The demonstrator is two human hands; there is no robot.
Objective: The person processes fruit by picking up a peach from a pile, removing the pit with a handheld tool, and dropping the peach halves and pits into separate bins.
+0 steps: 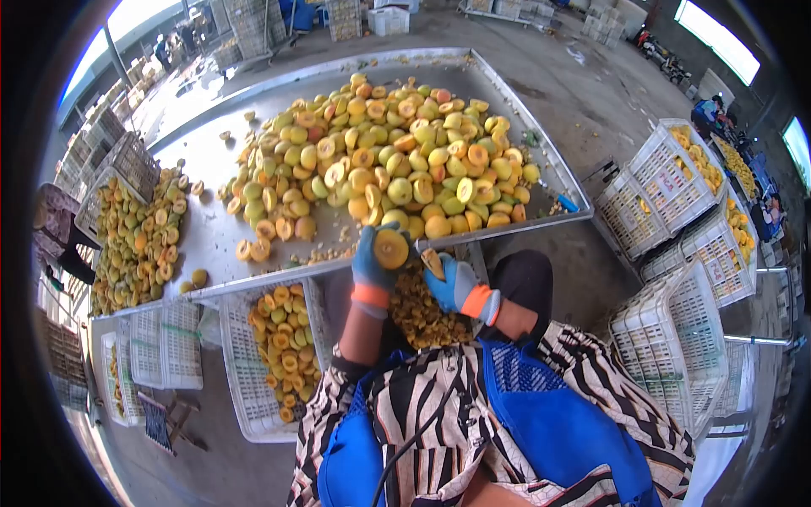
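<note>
Left hand (370,264): gloved, part open, fingers curled round a yellow peach (391,250) at the metal table's (198,232) near edge. Right hand (459,286): gloved, fingers closed on small tan object (432,264), type unclear, just beside peach. Fruit pile (389,160) crowds the far side; bare metal left of it. Fruit scraps (422,314) below hands.

Ahead of your grip, you have a stained grey floor (583,97); bright windows (718,40) sit far right, a folding stool (171,420) lower left.
</note>
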